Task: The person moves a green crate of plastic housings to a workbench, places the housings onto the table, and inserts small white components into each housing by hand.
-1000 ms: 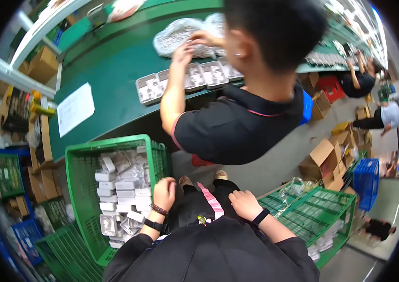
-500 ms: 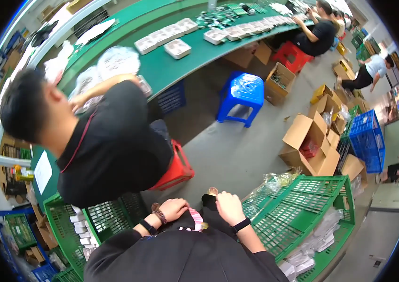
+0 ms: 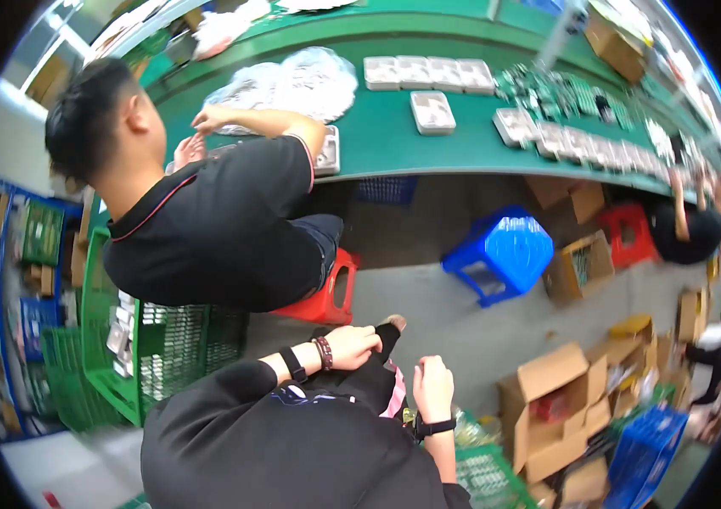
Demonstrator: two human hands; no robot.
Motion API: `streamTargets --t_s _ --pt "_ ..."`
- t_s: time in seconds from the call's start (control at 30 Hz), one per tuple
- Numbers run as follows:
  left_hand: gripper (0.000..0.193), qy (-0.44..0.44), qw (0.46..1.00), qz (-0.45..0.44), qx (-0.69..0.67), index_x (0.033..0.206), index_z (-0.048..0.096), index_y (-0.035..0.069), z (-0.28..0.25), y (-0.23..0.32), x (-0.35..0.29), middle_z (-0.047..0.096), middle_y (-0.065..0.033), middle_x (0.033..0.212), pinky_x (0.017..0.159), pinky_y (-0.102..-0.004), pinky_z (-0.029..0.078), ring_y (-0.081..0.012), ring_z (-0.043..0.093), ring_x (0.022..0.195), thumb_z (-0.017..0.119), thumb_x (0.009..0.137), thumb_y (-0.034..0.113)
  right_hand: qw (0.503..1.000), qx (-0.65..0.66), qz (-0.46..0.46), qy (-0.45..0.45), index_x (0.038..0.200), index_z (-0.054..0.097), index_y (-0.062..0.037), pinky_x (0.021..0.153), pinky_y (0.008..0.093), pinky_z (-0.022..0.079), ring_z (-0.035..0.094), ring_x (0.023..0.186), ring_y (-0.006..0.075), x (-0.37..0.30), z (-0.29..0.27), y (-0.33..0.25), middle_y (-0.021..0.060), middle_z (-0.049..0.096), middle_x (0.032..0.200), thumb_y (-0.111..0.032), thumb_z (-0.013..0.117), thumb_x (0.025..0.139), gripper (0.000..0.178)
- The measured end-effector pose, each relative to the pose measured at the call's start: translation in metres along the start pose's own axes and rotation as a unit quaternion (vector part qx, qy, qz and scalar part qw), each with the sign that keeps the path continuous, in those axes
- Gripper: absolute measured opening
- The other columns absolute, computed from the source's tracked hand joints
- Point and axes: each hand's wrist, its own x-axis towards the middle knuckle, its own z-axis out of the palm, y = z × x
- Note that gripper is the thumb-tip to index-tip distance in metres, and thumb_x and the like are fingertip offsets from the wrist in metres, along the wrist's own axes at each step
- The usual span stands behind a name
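Observation:
My left hand (image 3: 353,348), with a beaded bracelet (image 3: 322,353) and a black wristband (image 3: 293,364), rests over my dark trouser leg. Its fingers are curled, and nothing shows in them. To its right, apart from it, my right hand (image 3: 433,388) is raised with loosely bent fingers and also shows nothing held. A black watch (image 3: 435,428) circles that wrist. Between the hands hangs a pink strip (image 3: 396,392) against my dark clothes.
A seated co-worker (image 3: 216,212) works at the green table (image 3: 377,153) among white trays (image 3: 433,113). A blue stool (image 3: 509,250) stands on the grey floor. Green crates (image 3: 110,339) flank me at left. Open cardboard boxes (image 3: 551,373) and a blue crate (image 3: 645,458) lie at right.
The view has turned right, so the table lies more level across it. My hands have moved apart; the left has left the pink strip. The co-worker's hands are now in sight.

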Motion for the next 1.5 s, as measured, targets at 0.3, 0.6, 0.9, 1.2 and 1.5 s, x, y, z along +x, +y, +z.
streamTargets --t_s 0.3,0.6,0.9,1.2,1.5 --pt "0.016 0.095 0.993 -0.071 -0.006 0.088 0.055 0.011 0.002 0.035 0.039 0.054 -0.0094 0.081 0.062 -0.0398 0.046 -0.0288 0.057 0.073 0.051 0.073 0.008 0.991 0.027 -0.090 -0.097 0.084 0.051 -0.0036 0.061 0.0384 0.041 0.053 0.070 0.0316 0.066 -0.033 0.040 0.0121 0.051 0.079 -0.010 0.060 0.076 0.014" --pt "0.018 0.170 0.959 -0.220 -0.052 0.094 0.056 0.013 0.025 0.064 -0.021 0.052 -0.0109 0.089 0.066 -0.0401 0.046 -0.0297 0.055 0.075 0.052 0.077 0.009 0.921 0.113 -0.303 -0.219 0.081 0.049 -0.0035 0.057 0.0409 0.042 0.053 0.064 0.0336 0.086 0.014 0.033 0.0134 0.051 0.075 -0.008 0.061 0.076 0.014" --pt "0.019 0.593 0.730 -0.340 0.000 0.093 0.056 0.007 -0.042 0.021 -0.195 0.045 -0.0039 0.075 0.059 -0.0251 0.042 -0.0145 0.047 0.063 0.050 0.077 -0.001 0.827 0.365 -0.242 -0.353 0.076 0.044 -0.0047 0.057 0.0320 0.044 0.055 0.062 0.0208 0.094 0.068 -0.075 0.0057 0.050 0.070 -0.008 0.061 0.080 0.018" --pt "0.012 0.742 0.553 -0.357 -0.123 0.092 0.053 0.004 -0.010 -0.126 -0.418 0.042 0.0003 0.069 0.057 -0.0224 0.039 -0.0081 0.042 0.062 0.051 0.082 0.000 0.695 0.293 0.006 -0.656 0.076 0.043 -0.0054 0.056 0.0289 0.043 0.053 0.062 0.0142 0.033 0.199 -0.268 0.0051 0.050 0.067 -0.010 0.060 0.082 0.019" --pt "0.019 0.579 0.582 -0.571 0.024 0.099 0.052 0.003 -0.053 -0.273 -0.584 0.055 -0.0114 0.086 0.075 -0.0380 0.042 -0.0258 0.052 0.083 0.054 0.082 0.012 0.813 0.160 -0.243 -0.504 0.076 0.043 -0.0068 0.054 0.0329 0.041 0.052 0.060 0.0190 0.009 0.255 -0.432 0.0067 0.050 0.067 -0.020 0.061 0.081 0.023"
